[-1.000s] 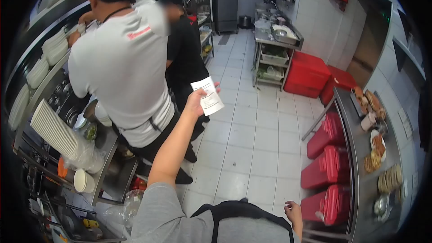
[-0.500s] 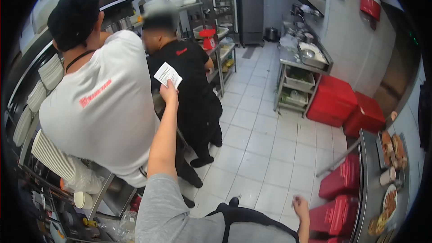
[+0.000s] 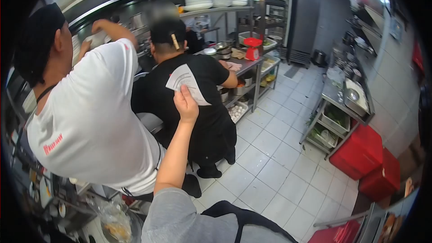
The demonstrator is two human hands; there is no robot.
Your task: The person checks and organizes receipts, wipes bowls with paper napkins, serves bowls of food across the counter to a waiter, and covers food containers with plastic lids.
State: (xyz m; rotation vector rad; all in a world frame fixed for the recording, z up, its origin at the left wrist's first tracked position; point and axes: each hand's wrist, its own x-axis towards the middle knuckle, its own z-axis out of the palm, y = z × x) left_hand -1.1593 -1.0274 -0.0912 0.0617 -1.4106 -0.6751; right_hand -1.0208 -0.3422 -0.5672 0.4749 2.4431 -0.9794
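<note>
My left hand (image 3: 186, 103) is stretched out in front of me, thumb and fingers pinched on the lower part of a white printed paper slip (image 3: 186, 81). The slip is held up and curves slightly, its print too small to read. Behind it is the back of a co-worker in a black shirt (image 3: 157, 92); I cannot tell whether the paper touches the shirt. My right hand is out of view.
A co-worker in a white shirt (image 3: 94, 126) stands close on the left, arms raised. A steel worktable carries a red scale (image 3: 253, 48). On the right are a steel table (image 3: 330, 94) and red bins (image 3: 360, 153). White tiled floor (image 3: 270, 171) runs between.
My view has turned left. The slip has tilted and shows more of its length, still in my left hand. My right hand has left the view. The white-shirted co-worker's arms are now visible.
</note>
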